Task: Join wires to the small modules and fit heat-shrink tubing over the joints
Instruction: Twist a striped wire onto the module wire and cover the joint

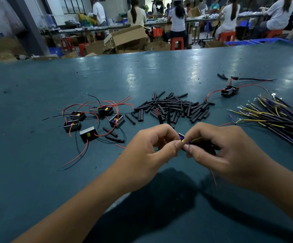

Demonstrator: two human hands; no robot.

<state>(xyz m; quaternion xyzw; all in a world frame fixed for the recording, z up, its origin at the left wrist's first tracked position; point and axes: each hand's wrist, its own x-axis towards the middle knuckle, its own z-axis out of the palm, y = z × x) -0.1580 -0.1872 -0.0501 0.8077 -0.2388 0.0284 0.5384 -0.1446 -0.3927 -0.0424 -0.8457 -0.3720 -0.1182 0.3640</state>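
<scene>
- both hands met at lower centre of the frame: the left hand (157, 144) and right hand (212, 146) pinched fingertip to fingertip on a small module (181, 135) and its wire ends — the joint mostly hidden.
- the heat-shrink tubes (173, 106), too many to count, lay straight above the hands, about equally near either, their long axes mixed.
- six modules (93, 120) lay left on the bench (37, 172); one finished module (229, 90) and the wire bundle (273, 114) lay right.
</scene>
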